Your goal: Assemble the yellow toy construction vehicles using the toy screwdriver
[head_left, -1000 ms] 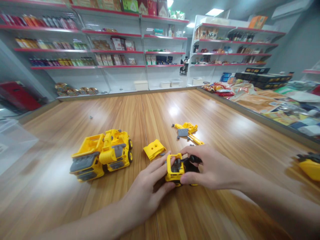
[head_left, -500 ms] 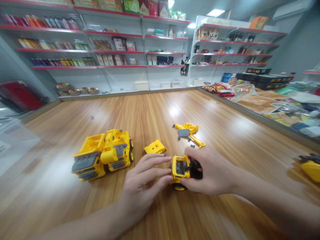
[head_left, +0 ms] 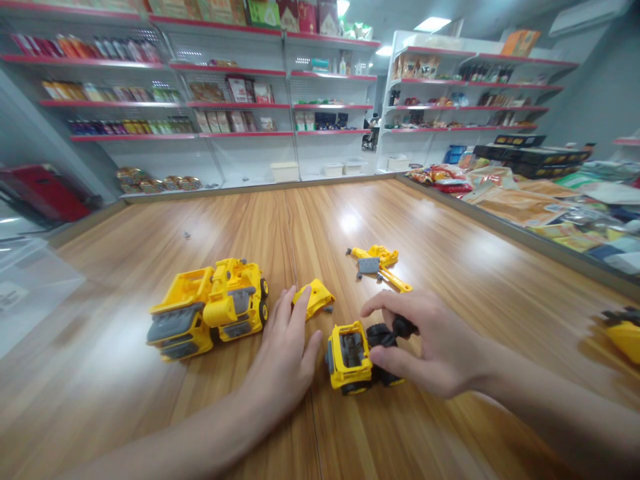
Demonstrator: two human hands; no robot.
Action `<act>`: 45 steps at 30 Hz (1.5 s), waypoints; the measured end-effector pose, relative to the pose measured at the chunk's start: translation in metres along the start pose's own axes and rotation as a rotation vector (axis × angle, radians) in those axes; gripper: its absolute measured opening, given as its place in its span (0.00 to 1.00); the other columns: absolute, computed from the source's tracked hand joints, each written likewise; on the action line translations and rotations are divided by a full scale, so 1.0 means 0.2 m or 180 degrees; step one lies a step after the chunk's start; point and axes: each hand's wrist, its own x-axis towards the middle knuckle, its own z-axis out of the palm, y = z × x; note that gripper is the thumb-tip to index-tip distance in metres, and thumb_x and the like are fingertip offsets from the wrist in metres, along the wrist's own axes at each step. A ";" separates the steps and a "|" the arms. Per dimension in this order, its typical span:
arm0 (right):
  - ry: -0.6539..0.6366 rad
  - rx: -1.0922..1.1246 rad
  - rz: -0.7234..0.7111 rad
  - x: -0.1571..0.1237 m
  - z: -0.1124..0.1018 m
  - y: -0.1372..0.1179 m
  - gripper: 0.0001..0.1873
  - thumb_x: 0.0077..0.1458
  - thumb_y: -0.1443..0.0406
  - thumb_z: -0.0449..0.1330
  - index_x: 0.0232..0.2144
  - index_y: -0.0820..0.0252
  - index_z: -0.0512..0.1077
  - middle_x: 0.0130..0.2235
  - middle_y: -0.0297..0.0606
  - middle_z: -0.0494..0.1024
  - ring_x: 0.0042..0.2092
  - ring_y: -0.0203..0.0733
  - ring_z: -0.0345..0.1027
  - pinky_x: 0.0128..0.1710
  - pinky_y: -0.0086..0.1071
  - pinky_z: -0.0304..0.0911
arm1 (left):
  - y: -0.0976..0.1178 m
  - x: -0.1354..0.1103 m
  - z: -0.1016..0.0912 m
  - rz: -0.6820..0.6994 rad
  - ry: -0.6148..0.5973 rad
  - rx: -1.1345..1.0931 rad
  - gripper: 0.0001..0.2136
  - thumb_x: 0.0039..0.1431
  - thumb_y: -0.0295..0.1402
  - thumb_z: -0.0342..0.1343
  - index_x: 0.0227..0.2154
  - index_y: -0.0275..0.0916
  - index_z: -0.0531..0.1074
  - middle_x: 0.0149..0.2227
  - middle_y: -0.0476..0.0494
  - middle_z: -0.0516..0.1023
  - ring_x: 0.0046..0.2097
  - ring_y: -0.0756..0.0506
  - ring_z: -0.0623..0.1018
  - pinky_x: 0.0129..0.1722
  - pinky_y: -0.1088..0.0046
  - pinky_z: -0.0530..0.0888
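Having the small black-wheeled yellow plastic toy truck (head_left: 346,375) standing on the wood-grain surface (head_left: 240,223); curving the right hand (head_left: 439,345) around its black rear (head_left: 380,335), whether gripping being hard to tell; spreading the left hand (head_left: 286,357), unclenched, over the yellow plastic panel (head_left: 318,299).

On my feed I'm getting smooth plastic on the toy truck (head_left: 356,363) near 6 o'clock, glossy wood-grain tabletop (head_left: 270,227), clear plastic bin (head_left: 35,287) at 9.
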 end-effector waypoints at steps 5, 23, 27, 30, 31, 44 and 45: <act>0.0631 0.0105 -0.0045 0.00 -0.01 0.02 0.11 0.57 0.58 0.60 0.37 0.60 0.69 0.22 0.27 0.62 0.22 0.31 0.55 0.24 0.28 0.52 | 0.00 0.02 -0.02 -0.0057 0.0017 -0.0143 0.17 0.62 0.27 0.50 0.53 0.41 0.66 0.56 0.36 0.64 0.60 0.36 0.66 0.60 0.48 0.65; 0.0718 -0.0142 -0.0253 -0.01 0.02 0.03 0.37 0.55 0.60 0.63 0.63 0.60 0.55 0.20 0.21 0.59 0.20 0.31 0.54 0.23 0.28 0.49 | 0.10 -0.04 -0.10 0.0881 0.1063 -0.1216 0.14 0.57 0.20 0.55 0.44 0.42 0.69 0.54 0.39 0.64 0.58 0.39 0.68 0.57 0.53 0.69; 0.0400 -0.0182 -0.0512 -0.02 0.00 -0.01 0.39 0.54 0.57 0.64 0.63 0.58 0.54 0.21 0.22 0.63 0.21 0.32 0.58 0.24 0.29 0.50 | 0.13 -0.07 -0.13 0.1544 0.0561 -0.1305 0.20 0.54 0.13 0.52 0.46 0.40 0.69 0.57 0.36 0.61 0.60 0.39 0.66 0.58 0.55 0.71; 0.0143 -0.0390 -0.0475 -0.02 0.00 -0.02 0.32 0.55 0.56 0.63 0.59 0.56 0.60 0.23 0.26 0.68 0.23 0.35 0.63 0.26 0.30 0.54 | 0.15 -0.07 -0.14 0.1870 0.0364 -0.1371 0.22 0.51 0.11 0.51 0.46 0.38 0.69 0.58 0.34 0.60 0.61 0.38 0.65 0.58 0.54 0.71; 0.0065 -0.0446 -0.0473 -0.01 0.00 -0.01 0.31 0.55 0.56 0.62 0.58 0.56 0.61 0.24 0.28 0.70 0.24 0.36 0.65 0.26 0.31 0.54 | 0.15 -0.07 -0.13 0.1925 0.0334 -0.1410 0.22 0.51 0.10 0.51 0.46 0.37 0.69 0.57 0.34 0.60 0.61 0.38 0.65 0.59 0.53 0.71; 0.0143 -0.0960 -0.0202 -0.01 -0.13 0.06 0.27 0.46 0.56 0.65 0.48 0.58 0.68 0.23 0.27 0.71 0.22 0.34 0.63 0.26 0.28 0.55 | 0.12 -0.07 -0.10 0.1151 -0.0557 -0.1270 0.29 0.57 0.22 0.57 0.60 0.42 0.56 0.58 0.35 0.60 0.61 0.40 0.64 0.61 0.61 0.66; 0.0109 -0.0955 -0.0151 -0.01 -0.15 0.07 0.27 0.46 0.56 0.65 0.48 0.58 0.68 0.23 0.26 0.71 0.22 0.33 0.62 0.26 0.28 0.54 | 0.13 -0.07 -0.10 0.1124 -0.0595 -0.1243 0.26 0.56 0.22 0.56 0.57 0.42 0.59 0.56 0.36 0.61 0.59 0.41 0.65 0.59 0.62 0.68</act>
